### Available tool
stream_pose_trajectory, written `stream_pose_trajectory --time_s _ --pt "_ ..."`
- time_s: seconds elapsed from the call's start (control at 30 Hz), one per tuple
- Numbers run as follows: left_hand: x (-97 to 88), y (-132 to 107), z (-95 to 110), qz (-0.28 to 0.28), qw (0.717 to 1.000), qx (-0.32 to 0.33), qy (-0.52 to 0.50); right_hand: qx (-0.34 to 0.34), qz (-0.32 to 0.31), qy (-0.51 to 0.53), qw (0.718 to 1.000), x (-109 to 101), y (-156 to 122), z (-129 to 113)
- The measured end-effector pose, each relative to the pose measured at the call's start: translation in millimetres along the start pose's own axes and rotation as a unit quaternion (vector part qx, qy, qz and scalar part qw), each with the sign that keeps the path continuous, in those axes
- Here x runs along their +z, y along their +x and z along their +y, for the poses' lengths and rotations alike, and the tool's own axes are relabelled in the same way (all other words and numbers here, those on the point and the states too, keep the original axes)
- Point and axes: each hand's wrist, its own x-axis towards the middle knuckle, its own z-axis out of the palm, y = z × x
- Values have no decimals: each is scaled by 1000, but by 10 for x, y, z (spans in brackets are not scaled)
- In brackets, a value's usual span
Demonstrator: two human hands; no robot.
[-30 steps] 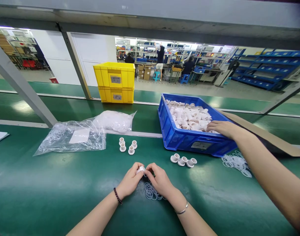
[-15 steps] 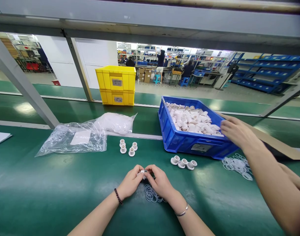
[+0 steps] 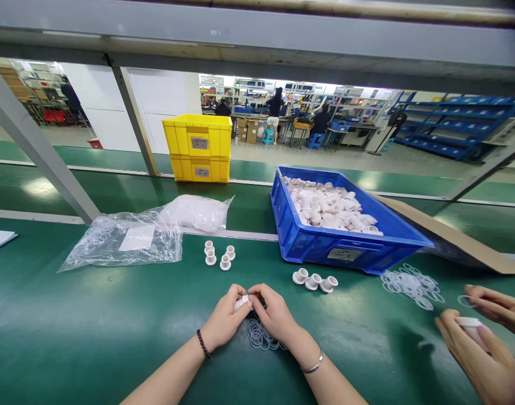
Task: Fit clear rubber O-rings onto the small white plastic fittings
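A white flanged plastic bushing (image 3: 241, 302) is gripped in my left hand (image 3: 221, 318), its fingers closed around it. My right hand (image 3: 278, 314) pinches at the other end of the same bushing; whether a ring sits there is hidden by the fingers. Just below my right hand lies a pile of translucent rubber rings (image 3: 261, 335), partly covered by it. Several white bushings (image 3: 211, 259) stand flange-down ahead of my left hand. Three more bushings (image 3: 312, 282) are in a row ahead and to the right, leaning somewhat.
A blue crate (image 3: 346, 254) full of bushings stands ahead right, cardboard (image 3: 464, 233) beside it. At right, a co-worker's hands (image 3: 479, 343) hold a white part and a ring near another ring pile (image 3: 411, 286). Plastic bags (image 3: 126, 239) and stacked yellow crates (image 3: 200, 149) are at left.
The co-worker's arm has drawn back from the blue crate to the right edge, now with a white part in hand. My hands have barely moved; more of the bushing shows.
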Motion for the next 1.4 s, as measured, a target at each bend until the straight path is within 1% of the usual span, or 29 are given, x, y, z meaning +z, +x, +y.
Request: stream_pose_trajectory --time_s 0.2,0.33,0.47,0.57,0.7,0.9,1.07,1.23,1.4 --pt "-13 1 29 3 1000 0 8 7 -14 22 1000 23 -6 -1" --pt "-17 -12 54 5 1000 10 14 28 -14 45 999 17 -5 -22" --pt "-12 -42 69 -3 999 29 28 52 -7 67 996 13 -3 -46" --pt "-3 -66 86 -11 998 48 45 55 -11 86 995 12 1 -60" --pt "9 -80 101 -6 996 58 69 63 -16 102 993 22 3 -64" --pt "21 -76 57 2 992 72 101 66 -22 110 991 31 -5 -68" --pt "28 -89 46 -3 987 80 138 64 -19 110 992 27 -14 -55" --pt "25 -89 37 -22 981 87 169 67 -18 102 992 42 -25 -26" --pt "27 -114 -3 -37 979 92 175 80 -18 104 991 48 -13 -32"
